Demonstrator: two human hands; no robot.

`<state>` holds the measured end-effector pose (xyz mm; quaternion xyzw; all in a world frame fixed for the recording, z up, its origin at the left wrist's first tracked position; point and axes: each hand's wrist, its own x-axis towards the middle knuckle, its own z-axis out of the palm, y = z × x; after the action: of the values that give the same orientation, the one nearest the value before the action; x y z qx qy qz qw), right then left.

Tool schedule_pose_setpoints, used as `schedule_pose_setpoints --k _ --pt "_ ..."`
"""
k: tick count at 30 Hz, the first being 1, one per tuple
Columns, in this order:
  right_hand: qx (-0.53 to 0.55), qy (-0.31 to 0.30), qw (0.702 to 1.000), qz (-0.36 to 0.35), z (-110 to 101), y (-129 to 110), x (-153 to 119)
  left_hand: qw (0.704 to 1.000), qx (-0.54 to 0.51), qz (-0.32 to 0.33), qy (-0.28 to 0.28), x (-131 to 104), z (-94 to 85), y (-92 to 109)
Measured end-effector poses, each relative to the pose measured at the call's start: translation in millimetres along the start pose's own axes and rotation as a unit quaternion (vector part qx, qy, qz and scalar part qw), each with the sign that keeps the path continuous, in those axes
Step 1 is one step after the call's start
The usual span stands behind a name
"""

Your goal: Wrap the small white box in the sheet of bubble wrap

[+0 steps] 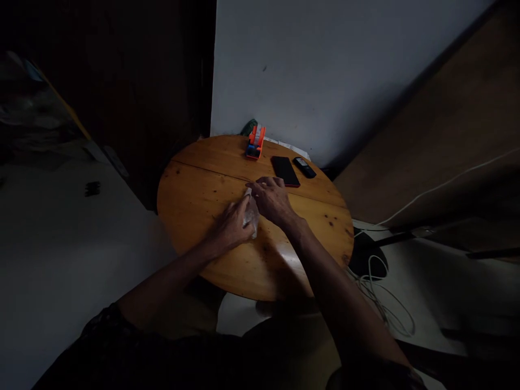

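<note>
Over the middle of a round wooden table (195, 195), my two hands meet at a small clear plastic bag (252, 215). My left hand (234, 225) is closed on the bag's left side, thumb toward me. At the bag's upper end, my right hand (273, 199) has its fingers bent and pinched together, and its fingertips are partly hidden. The bag looks crumpled and translucent; whatever is inside it I cannot make out.
An orange tape dispenser (255, 142) stands at the table's far edge, a dark green thing (248, 127) behind it. A black tablet-like slab (285, 171) and a black mobile phone (304, 167) lie right of it. White cable (382, 298) coils on the floor at right.
</note>
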<state>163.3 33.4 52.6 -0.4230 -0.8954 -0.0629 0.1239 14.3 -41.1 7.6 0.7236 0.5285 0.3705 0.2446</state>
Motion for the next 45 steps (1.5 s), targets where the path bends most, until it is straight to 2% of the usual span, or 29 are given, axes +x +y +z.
schedule_pose_setpoints --k 3,5,7,9,11,14,17,19,21,24,27,31,35,43,45 --pt "0.012 -0.040 0.999 0.006 11.5 1.6 6.6 0.996 0.048 0.068 0.038 -2.8 1.1 0.9" --pt "0.035 -0.037 0.999 0.016 15.6 5.3 3.6 0.993 0.074 0.090 0.037 -4.7 0.6 2.6" --pt "0.073 0.016 0.996 0.054 18.6 12.3 -4.9 0.992 0.085 0.094 0.027 -6.1 -0.2 4.2" --pt "0.137 0.087 0.978 0.134 22.7 21.9 -16.3 0.992 0.081 0.096 0.025 -7.0 -0.6 5.0" --pt "0.225 0.110 0.937 0.245 27.7 31.8 -26.9 0.992 0.074 0.097 0.030 -7.5 -0.3 4.9" --pt "0.365 0.059 0.851 0.373 33.3 39.5 -33.5 0.992 0.067 0.095 0.038 -7.8 1.2 3.7" --pt "0.467 0.029 0.779 0.417 33.4 36.1 -25.7 0.992 0.061 0.100 0.043 -8.1 3.0 2.1" --pt "0.489 0.033 0.758 0.430 31.7 31.7 -15.6 0.992 0.059 0.101 0.046 -8.2 3.8 1.4" --pt "0.491 0.040 0.749 0.443 30.4 29.1 -5.7 0.992 0.057 0.103 0.048 -8.3 4.2 1.3" --pt "0.510 0.043 0.735 0.444 31.2 29.8 4.2 0.992 0.056 0.105 0.047 -8.4 4.2 2.3" --pt "0.554 0.023 0.727 0.404 34.2 32.3 8.3 0.992 0.060 0.106 0.041 -8.8 3.6 4.3" --pt "0.582 0.014 0.721 0.375 37.2 32.0 11.5 0.990 0.070 0.112 0.040 -10.2 2.2 6.4" --pt "0.592 0.012 0.721 0.359 37.3 29.3 12.8 0.992 0.072 0.101 0.014 -10.4 1.9 6.4" --pt "0.615 0.063 0.726 0.303 26.9 28.8 5.8 0.995 0.047 0.084 0.037 -9.7 7.1 3.3" --pt "0.633 0.075 0.717 0.282 23.0 29.3 4.4 0.994 0.048 0.085 0.038 -9.8 7.8 2.7"
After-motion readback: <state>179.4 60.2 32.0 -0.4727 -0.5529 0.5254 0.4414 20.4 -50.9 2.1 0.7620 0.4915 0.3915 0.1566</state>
